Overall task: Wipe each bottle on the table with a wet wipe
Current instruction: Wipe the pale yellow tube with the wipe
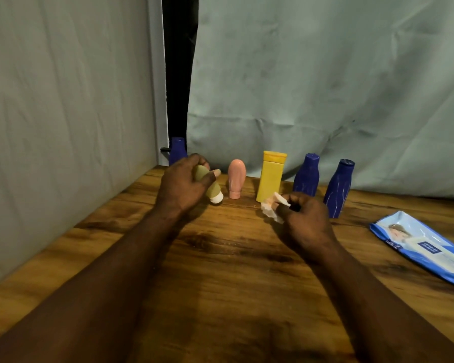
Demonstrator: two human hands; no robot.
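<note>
Olive tube (213, 191) tilts in our left hand (181, 186) — grip curled round it, white cap (217, 198) down-right; our right hand (307, 221) grip pinches the wipe (270, 204).

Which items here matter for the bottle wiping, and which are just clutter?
Job: green bottle in left hand; wipe in right hand; pink bottle; yellow bottle; left blue bottle; middle blue bottle; right blue bottle; wipes pack.
Bystanders: cloth backdrop; wooden table.
</note>
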